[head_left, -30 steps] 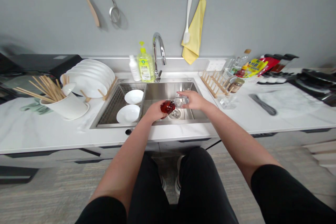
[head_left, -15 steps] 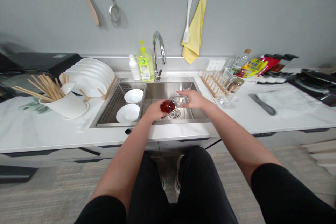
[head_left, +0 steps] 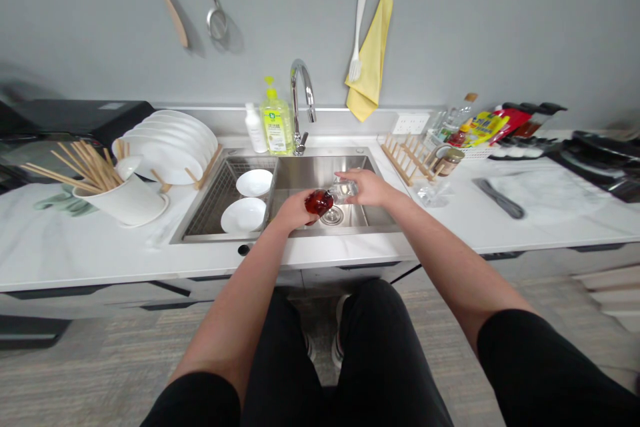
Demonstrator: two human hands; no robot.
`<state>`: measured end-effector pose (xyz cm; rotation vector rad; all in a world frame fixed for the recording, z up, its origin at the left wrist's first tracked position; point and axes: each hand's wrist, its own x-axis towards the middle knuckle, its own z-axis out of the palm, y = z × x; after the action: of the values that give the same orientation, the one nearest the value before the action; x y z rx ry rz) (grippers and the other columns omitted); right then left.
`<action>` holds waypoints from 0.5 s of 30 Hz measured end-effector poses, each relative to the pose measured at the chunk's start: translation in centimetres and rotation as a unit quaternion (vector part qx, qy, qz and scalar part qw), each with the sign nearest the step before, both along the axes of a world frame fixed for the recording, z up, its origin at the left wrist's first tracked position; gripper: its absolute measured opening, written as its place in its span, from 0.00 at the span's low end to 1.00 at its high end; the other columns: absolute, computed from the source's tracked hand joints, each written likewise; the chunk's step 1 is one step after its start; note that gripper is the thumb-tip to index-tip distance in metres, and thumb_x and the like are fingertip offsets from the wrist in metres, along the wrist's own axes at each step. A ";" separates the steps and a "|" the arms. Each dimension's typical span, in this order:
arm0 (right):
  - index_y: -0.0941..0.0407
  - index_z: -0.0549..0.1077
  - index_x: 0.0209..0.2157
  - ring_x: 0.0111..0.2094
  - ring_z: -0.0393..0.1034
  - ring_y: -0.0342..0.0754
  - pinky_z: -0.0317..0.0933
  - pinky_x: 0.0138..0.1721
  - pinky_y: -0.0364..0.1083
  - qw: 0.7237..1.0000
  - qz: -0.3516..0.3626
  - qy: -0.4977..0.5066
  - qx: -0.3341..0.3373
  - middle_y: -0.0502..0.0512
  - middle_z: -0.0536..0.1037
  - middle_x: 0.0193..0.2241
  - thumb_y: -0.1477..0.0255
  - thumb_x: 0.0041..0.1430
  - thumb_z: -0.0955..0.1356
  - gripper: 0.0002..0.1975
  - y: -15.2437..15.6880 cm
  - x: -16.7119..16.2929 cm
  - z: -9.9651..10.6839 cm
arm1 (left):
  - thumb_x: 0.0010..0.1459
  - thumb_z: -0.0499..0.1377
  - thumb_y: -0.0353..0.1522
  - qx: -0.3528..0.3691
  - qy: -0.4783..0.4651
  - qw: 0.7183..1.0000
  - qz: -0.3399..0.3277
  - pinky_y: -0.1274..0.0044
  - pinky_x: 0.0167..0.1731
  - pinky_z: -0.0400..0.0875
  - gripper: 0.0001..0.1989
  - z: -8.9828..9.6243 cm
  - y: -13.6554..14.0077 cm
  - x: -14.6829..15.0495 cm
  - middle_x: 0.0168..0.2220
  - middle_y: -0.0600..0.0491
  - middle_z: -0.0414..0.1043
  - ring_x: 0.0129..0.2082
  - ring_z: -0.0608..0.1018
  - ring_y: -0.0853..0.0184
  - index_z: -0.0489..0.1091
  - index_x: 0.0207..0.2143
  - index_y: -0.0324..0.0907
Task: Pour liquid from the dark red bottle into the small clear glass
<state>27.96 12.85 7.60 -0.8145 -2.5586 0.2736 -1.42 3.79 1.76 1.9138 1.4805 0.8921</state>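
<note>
Relative to the earlier frames, no object shows a clear change of place; the whole scene sits slightly shifted in view, consistent with a small head movement. The red vessel [head_left: 319, 203] is held above the right-hand part of the sink [head_left: 310, 173], near the drain [head_left: 332, 215]. The left hand [head_left: 295, 211] has its grip wrapped around the vessel. The clear vessel [head_left: 344, 191] adjoins its right end; the right hand [head_left: 367, 188] pinches this piece between thumb and fingers. Whether the two vessels touch cannot be determined.

Caution: both appear smooth and are supported by hand only. A loosened or wet grip could let either drop onto the metal below; a lateral knock between them could chip a rim. If the red colour is liquid, excess tilt or misalignment could spill it.

Orientation: the red vessel is tilted, its long axis rising from lower left to upper right, toward the clear vessel. The clear vessel's long axis runs roughly left to right. Its mouth is not discernible.

Surroundings: two white bowls [head_left: 244, 215] lie in the left compartment. The faucet [head_left: 312, 113] stands behind the sink, beside the soap bottle [head_left: 277, 127]. A wooden rack [head_left: 397, 167] stands on the bench [head_left: 350, 250] to the right.
</note>
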 end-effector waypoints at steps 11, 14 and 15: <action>0.51 0.74 0.73 0.57 0.81 0.67 0.71 0.62 0.63 1.000 -0.001 -0.004 -0.002 0.64 0.85 0.59 0.68 0.51 0.84 0.48 -0.1 -0.2 0.4 | 0.45 0.75 0.29 0.000 -0.007 1.000 -0.003 0.65 0.59 0.79 0.41 -0.5 0.3 -0.1 0.57 0.46 0.85 0.55 0.86 0.52 0.76 0.65 0.45; 0.51 0.73 0.73 0.57 0.81 0.66 0.72 0.62 0.62 1.000 0.000 -0.009 0.001 0.63 0.85 0.59 0.68 0.52 0.84 0.48 -0.1 -0.2 0.5 | 0.45 0.75 0.30 0.003 -0.005 1.000 -0.001 0.65 0.59 0.79 0.41 -0.6 0.3 -0.2 0.57 0.47 0.85 0.55 0.86 0.52 0.76 0.64 0.46; 0.51 0.73 0.74 0.57 0.81 0.66 0.72 0.62 0.61 1.000 0.000 -0.010 0.001 0.63 0.85 0.59 0.68 0.52 0.84 0.47 -0.2 -0.2 0.5 | 0.45 0.75 0.30 0.002 -0.004 1.000 0.000 0.65 0.59 0.79 0.41 -0.6 0.3 -0.2 0.58 0.47 0.85 0.55 0.86 0.52 0.76 0.64 0.46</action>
<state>27.77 12.70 8.14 -0.8199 -2.5764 0.2633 -1.58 4.11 1.12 1.9124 1.4744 0.9017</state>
